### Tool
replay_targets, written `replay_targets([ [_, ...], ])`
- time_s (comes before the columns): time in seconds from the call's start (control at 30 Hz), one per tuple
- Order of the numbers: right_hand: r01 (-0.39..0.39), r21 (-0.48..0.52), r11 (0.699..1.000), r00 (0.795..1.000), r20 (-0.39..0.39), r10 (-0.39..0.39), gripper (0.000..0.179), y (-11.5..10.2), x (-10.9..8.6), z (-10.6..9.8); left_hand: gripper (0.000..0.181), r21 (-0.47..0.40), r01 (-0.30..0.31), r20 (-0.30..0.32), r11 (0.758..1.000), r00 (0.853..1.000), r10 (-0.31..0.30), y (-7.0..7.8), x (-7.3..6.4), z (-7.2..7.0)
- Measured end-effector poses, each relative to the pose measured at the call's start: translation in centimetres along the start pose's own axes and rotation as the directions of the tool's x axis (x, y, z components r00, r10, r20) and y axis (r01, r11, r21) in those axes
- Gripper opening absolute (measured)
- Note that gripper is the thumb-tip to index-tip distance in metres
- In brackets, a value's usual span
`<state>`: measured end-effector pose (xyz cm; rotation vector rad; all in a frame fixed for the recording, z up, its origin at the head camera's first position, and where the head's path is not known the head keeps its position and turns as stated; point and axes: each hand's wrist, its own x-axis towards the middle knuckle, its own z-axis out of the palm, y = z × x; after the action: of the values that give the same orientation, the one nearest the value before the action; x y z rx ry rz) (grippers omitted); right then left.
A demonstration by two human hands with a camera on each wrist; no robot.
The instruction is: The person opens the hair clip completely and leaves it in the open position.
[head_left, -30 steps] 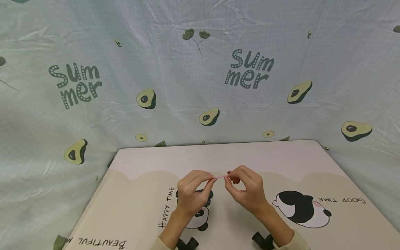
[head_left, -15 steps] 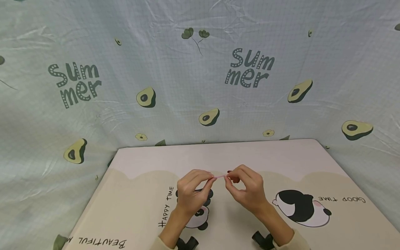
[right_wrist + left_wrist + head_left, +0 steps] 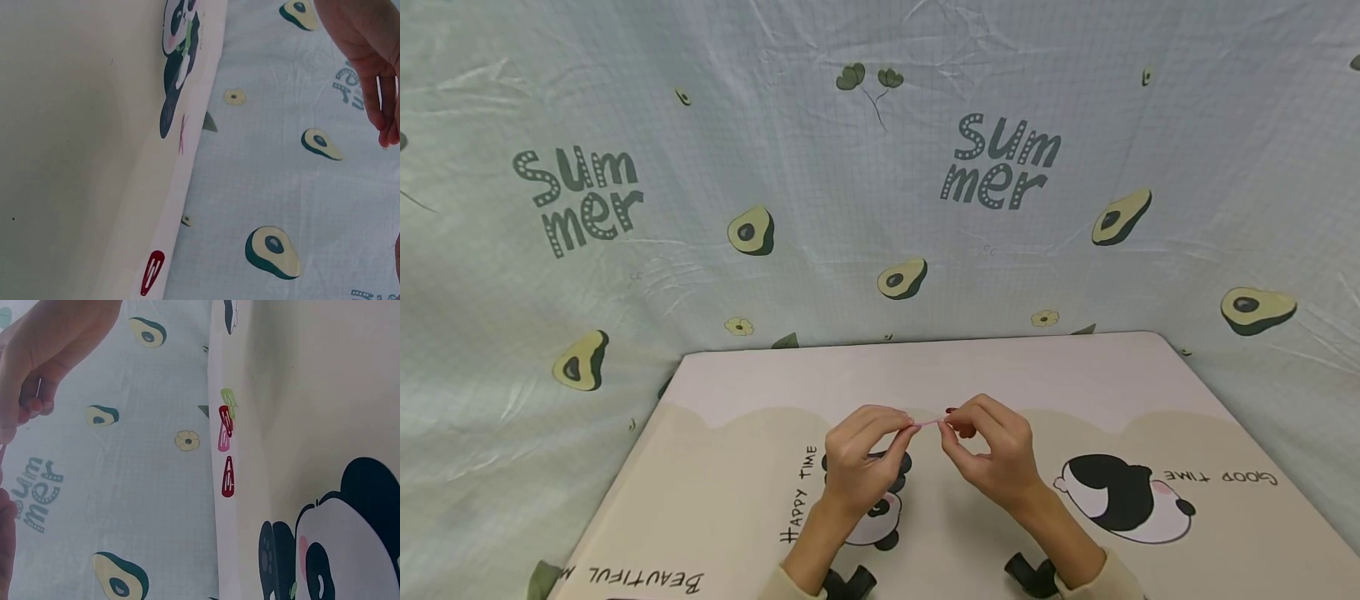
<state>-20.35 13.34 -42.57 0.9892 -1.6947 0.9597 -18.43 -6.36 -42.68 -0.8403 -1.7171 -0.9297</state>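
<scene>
Over the far middle of the table, my left hand (image 3: 867, 458) and right hand (image 3: 988, 450) face each other with their fingertips close together. Thumb and forefinger of each pinch one end of a thin pink strip (image 3: 929, 422) stretched level between them; its exact kind is too small to tell. Snap hair clips lie on the table's far part in the left wrist view: a light green clip (image 3: 229, 400), a red clip (image 3: 226, 420) overlapping a pink clip (image 3: 223, 437), and a separate red clip (image 3: 229, 477). In the head view the hands mostly hide them.
The table (image 3: 737, 500) has a cover printed with pandas and lettering. Behind it hangs a pale curtain (image 3: 820, 167) with avocado prints. In the right wrist view, thin pink pieces (image 3: 182, 134) lie near the table's far edge. Black wrist mounts (image 3: 1032, 575) sit under the forearms.
</scene>
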Motion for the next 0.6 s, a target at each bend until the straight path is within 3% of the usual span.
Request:
replay_targets([
  [0.6, 0.008, 0.008, 1.000, 1.000, -0.003, -0.008, 0.022, 0.01, 0.00, -0.09, 0.014, -0.002, -0.002, -0.001, 1.000, 1.000, 0.002, 0.06, -0.07, 0.09],
])
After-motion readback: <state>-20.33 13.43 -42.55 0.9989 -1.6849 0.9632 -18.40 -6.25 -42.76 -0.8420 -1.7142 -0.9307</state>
